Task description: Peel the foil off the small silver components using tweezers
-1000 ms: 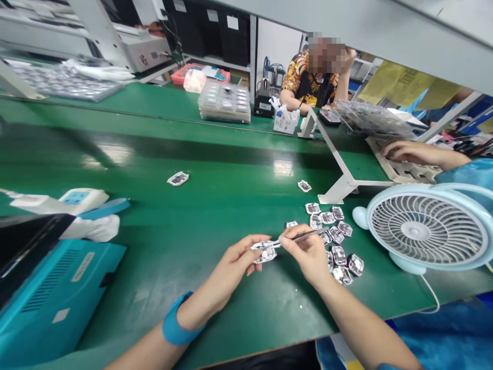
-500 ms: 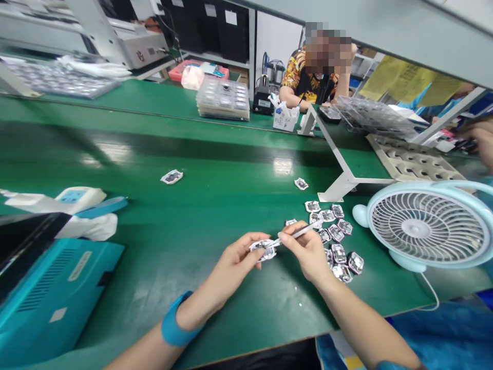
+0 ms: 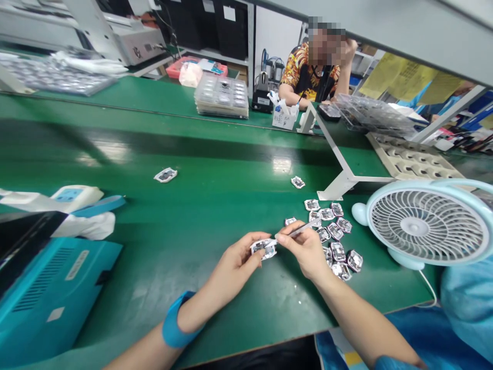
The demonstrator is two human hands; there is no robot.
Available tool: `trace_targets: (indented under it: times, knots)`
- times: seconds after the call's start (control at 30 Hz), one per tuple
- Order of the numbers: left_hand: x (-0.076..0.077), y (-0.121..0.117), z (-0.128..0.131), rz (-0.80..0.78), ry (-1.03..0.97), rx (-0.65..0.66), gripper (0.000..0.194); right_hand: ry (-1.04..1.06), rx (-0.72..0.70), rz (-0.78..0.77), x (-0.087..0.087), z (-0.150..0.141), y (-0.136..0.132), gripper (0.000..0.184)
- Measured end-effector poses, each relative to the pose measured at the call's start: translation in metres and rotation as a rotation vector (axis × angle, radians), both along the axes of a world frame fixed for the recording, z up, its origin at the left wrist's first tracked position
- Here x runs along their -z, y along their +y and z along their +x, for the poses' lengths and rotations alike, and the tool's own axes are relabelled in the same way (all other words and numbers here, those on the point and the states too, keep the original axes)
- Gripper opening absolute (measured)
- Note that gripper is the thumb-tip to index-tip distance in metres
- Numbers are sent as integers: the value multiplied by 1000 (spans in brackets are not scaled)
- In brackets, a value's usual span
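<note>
My left hand (image 3: 241, 262) is closed on the edge of a small white-framed electronic part (image 3: 265, 248), thumb on top and fingers beneath. Its open side, with dark and silvery pieces inside, faces up. In my right hand (image 3: 304, 246) is a pair of metal tweezers (image 3: 306, 227), pinched between thumb and fingers. The tweezers' tip reaches the right edge of the part; whether it grips anything there is too small to tell. Just beyond and beside my right hand lie several similar parts (image 3: 336, 231), some with purple rims. Two more white parts (image 3: 166, 175) lie farther back, apart from each other.
A light-blue fan (image 3: 419, 226) stands at the right beside a white metal shelf leg (image 3: 337, 189). On the left are a teal machine (image 3: 65, 293) and a white device with a blue strap (image 3: 100, 206). Stacked clear trays (image 3: 222, 96) sit at the back. A person (image 3: 308, 77) sits opposite.
The tweezers' tip has shifted slightly from over the part's middle toward its right edge. My left hand keeps its hold. Blue clothing now shows at the lower right behind the fan.
</note>
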State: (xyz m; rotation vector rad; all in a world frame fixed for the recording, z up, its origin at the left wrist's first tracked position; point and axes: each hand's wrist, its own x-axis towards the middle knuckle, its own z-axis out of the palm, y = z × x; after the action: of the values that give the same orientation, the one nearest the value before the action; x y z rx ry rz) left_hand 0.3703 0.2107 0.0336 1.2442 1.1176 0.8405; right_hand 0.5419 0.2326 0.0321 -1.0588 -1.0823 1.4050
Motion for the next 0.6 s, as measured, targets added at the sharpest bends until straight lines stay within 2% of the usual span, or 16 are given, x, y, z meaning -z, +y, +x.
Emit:
trace_targets:
  times: [0.4, 0.6]
  knots:
    - [1, -1, -1, 56, 13, 17, 29, -45, 54, 37, 0, 0, 0, 26]
    - [0, -2, 0, 86, 38, 18, 27, -34, 38, 32, 0, 0, 0, 24]
